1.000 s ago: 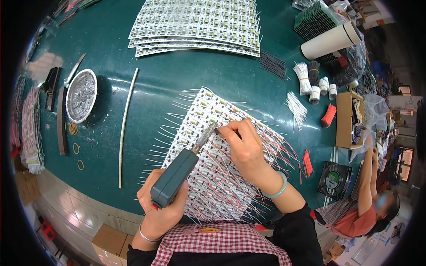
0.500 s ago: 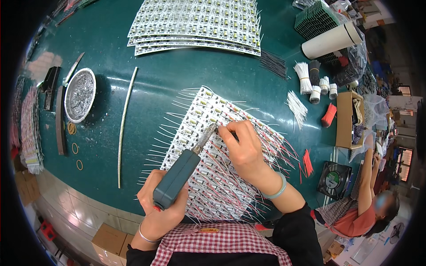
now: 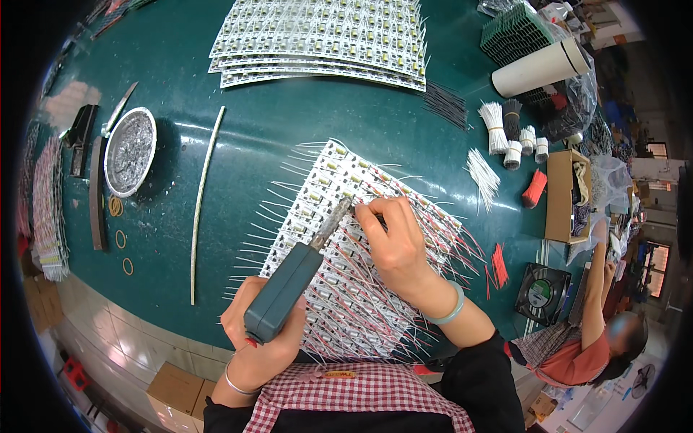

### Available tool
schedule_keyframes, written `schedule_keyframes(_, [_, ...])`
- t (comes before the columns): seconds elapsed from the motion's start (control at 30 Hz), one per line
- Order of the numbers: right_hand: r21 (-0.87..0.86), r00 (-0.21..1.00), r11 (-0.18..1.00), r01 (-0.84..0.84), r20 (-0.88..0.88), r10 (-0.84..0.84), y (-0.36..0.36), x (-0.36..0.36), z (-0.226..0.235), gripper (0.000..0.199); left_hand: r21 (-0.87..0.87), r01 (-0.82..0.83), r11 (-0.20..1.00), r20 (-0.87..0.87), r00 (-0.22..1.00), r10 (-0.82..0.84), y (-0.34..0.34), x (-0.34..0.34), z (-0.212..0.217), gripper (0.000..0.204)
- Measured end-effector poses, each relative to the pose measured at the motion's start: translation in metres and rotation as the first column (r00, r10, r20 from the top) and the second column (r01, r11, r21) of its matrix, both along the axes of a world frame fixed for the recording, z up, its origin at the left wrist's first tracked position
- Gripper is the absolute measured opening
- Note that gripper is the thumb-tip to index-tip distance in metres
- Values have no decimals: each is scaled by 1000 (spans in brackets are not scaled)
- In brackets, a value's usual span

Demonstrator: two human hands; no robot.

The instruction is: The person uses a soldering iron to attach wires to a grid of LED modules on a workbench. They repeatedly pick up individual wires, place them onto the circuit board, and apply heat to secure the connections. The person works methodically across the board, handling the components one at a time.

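My left hand (image 3: 263, 317) is wrapped round the dark green body of a soldering iron (image 3: 285, 289). Its metal tip rests on or just over a white circuit board panel (image 3: 310, 209), which lies tilted on the table. Rows of small components cover the panel; white wires stick out along its left side, red and white ones along its right. Beside the iron's tip, the thumb and forefinger of my right hand (image 3: 397, 234) are pinched together close to the board. Whatever they hold is too small and covered to make out.
A stack of similar panels (image 3: 317, 36) lies at the far side. At left stand a bowl of metallic scraps (image 3: 130, 155) and a thin rod (image 3: 207, 206). Wire bundles (image 3: 493, 126), a cardboard box (image 3: 567, 195) and a fan (image 3: 541, 292) are at right. Another person (image 3: 577, 346) works there.
The handle of the soldering iron has shifted slightly left and down with my left hand, its tip staying near the same spot. My right hand has barely moved.
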State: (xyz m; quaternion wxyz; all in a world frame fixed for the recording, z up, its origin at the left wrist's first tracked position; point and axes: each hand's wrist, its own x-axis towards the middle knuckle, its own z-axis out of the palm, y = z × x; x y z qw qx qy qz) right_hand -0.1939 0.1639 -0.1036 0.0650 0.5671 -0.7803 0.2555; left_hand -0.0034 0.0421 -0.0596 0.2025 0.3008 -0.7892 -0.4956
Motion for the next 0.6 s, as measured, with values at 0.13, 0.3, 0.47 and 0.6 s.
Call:
schedule_keyframes(0.13, [-2, 1000, 1000, 9, 12, -9, 0, 1, 0, 34, -27, -10, 1000, -6, 1000, 10, 0, 1, 1, 16])
schedule_keyframes(0.3, [-24, 1000, 1000, 6, 23, -5, 1, 0, -3, 35, -7, -20, 1000, -32, 999, 20, 1, 1, 0, 17])
schedule_keyframes(0.47, [-24, 999, 1000, 9, 52, -7, 2, -1, -4, 36, -1, -5, 1000, -23, 1000, 5, 2, 0, -1, 17])
schedule_keyframes(0.6, [-22, 997, 1000, 17, 71, -15, 2, -1, -5, 36, 19, -4, 1000, -13, 1000, 5, 1, -1, -1, 17])
